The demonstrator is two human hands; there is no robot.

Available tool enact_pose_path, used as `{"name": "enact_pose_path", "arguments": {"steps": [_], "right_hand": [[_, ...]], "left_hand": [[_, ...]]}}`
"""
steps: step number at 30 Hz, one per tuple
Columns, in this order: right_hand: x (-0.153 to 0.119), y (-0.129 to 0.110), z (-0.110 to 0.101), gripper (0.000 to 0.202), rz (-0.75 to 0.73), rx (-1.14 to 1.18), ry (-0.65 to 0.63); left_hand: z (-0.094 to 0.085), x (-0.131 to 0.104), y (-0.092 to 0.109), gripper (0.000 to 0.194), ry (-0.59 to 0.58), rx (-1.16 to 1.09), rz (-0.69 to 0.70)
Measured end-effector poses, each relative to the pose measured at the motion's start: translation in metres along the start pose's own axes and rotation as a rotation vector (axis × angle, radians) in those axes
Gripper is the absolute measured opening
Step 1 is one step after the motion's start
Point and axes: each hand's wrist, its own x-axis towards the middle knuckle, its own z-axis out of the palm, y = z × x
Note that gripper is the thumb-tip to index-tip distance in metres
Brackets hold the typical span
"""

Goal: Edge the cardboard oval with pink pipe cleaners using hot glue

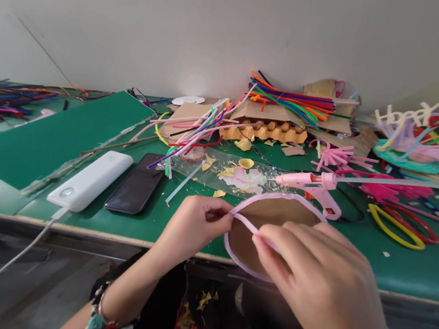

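Observation:
A round brown cardboard disc point(246, 245), edged with fuzzy pale-lilac trim, sits at the table's front edge. My left hand point(196, 227) pinches a lilac pipe cleaner point(245, 222) at the disc's left rim. Closed around the same strand a little to the right is my right hand point(323, 270), which covers the disc's lower right part. Between the two hands the strand crosses over the cardboard. Just behind the disc lies a pink hot glue gun point(315, 185) with a long glue stick in its back, its nozzle over a glue-spotted plastic sheet point(217, 178).
Left of my hands are a black phone point(136, 182), a white power bank point(91, 181) with a cable, and a green board point(63, 133). Behind stand an egg carton point(265, 133) and bundled pipe cleaners point(295, 100). Pink pipe-cleaner pieces point(393, 188) and yellow-handled scissors point(395, 226) lie right.

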Motion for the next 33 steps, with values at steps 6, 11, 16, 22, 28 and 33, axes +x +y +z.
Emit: {"name": "enact_pose_path", "arguments": {"steps": [6,11,16,22,28,33], "right_hand": [[-0.005,-0.019,0.003,0.023,0.029,0.129,-0.050],[-0.008,-0.027,0.009,0.023,-0.039,0.161,-0.063],[-0.011,-0.035,0.014,0.024,-0.086,0.102,-0.038],[-0.015,-0.042,0.017,0.029,-0.132,0.096,-0.059],[-0.017,-0.048,0.024,0.033,-0.159,-0.049,-0.122],[-0.019,-0.053,0.031,0.033,-0.171,-0.137,-0.187]], "left_hand": [[-0.001,0.001,0.004,0.019,0.057,-0.019,0.028],[0.000,0.001,0.000,0.018,0.094,-0.148,0.054],[0.000,0.004,-0.005,0.018,0.119,-0.219,0.076],[-0.001,0.007,-0.005,0.017,0.121,-0.322,0.003],[0.002,0.007,-0.003,0.016,0.125,-0.368,-0.079],[0.006,0.007,-0.003,0.016,0.107,-0.367,-0.106]]}}
